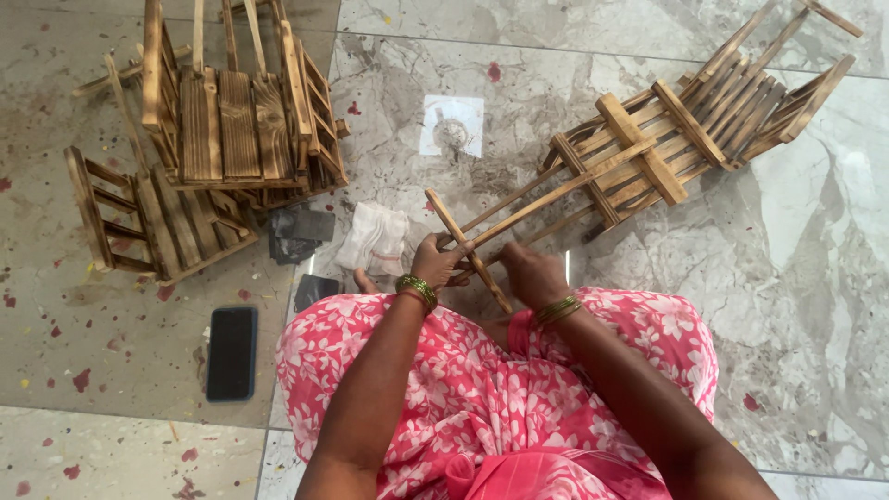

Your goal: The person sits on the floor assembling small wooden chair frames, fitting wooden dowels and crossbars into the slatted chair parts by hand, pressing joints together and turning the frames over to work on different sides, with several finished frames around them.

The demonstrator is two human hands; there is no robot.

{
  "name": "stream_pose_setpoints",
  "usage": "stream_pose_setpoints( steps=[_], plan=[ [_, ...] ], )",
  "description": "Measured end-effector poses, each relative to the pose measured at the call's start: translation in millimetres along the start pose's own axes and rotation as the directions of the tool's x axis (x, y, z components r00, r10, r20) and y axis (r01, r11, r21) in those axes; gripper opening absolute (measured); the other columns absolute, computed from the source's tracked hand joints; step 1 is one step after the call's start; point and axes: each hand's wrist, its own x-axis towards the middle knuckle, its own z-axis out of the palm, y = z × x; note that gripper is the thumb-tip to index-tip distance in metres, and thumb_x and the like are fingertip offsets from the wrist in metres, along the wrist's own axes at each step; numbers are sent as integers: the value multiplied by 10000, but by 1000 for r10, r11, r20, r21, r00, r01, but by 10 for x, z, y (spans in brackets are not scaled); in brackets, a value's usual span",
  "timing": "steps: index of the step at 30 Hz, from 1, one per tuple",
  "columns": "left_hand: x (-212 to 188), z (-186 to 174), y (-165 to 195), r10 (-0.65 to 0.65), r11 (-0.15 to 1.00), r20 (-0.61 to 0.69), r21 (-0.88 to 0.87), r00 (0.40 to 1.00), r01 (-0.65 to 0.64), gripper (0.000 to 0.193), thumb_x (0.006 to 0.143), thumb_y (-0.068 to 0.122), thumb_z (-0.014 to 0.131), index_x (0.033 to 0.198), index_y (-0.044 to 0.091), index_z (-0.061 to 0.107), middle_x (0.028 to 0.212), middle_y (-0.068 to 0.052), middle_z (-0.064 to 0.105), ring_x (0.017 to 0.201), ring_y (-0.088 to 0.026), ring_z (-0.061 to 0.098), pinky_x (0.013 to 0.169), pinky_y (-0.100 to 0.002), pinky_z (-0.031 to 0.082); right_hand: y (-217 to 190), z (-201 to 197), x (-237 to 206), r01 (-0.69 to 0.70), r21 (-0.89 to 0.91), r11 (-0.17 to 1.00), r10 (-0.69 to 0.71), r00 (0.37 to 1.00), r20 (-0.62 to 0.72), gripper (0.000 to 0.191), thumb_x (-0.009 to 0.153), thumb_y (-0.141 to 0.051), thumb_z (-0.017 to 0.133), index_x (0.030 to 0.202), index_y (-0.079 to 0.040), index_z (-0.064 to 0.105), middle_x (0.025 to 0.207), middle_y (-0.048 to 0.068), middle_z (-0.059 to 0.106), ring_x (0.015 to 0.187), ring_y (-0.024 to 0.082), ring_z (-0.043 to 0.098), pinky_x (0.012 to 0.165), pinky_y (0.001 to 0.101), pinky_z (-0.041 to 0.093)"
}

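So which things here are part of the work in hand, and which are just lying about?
In hand:
- left hand and right hand, both on the crossbar
- long slatted wooden frame the crossbar belongs to

Lying about:
- black phone
- white cloth
- finished wooden racks
- dark block

left hand [437, 261]: seen at frame centre, fingers curled shut, wrist bent inward | right hand [532, 275]: placed just right of centre, fingers closed, knuckles up | forearms: extended from bottom edge, converged toward centre | hands: set near each other, apart
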Motion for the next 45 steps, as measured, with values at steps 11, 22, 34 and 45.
stream_pose_setpoints(
  steps=[11,22,34,45],
  plan=[
    [37,27,-3,5,1000,-8,-13,1000,-5,678,831,218,817,1337,-66,467,976,-174,736,696,-240,753,487,-370,614,493,-302,122,-362,-166,917,347,931,-117,129,975,-240,589,1051,-225,693,755,76,715,578,224,671,441,346,474],
    [23,28,-11,0,1000,0,-7,1000,0,687,831,235,820,1346,-50,465,969,-172,738,692,-234,754,487,-350,600,694,-445,228,-483,-147,863,474,875,-93,256,1071,-352,517,1064,-132,647,679,102,698,539,246,686,433,380,496],
    [38,25,-41,-10,1000,6,7,1000,10,679,839,236,813,1351,-39,461,993,-158,737,715,-221,752,493,-353,600,142,-37,25,-172,-127,977,184,978,98,177,1019,-333,529,1132,-215,596,703,117,715,558,326,698,446,461,508],
    [56,39,-21,-11,1000,-7,22,1000,11,692,833,237,819,1348,-50,459,998,-172,738,719,-237,758,500,-360,618,473,-227,143,-310,-363,879,313,948,-52,229,1085,-281,456,1047,-125,618,625,33,638,436,139,609,329,289,445]
  ],
)
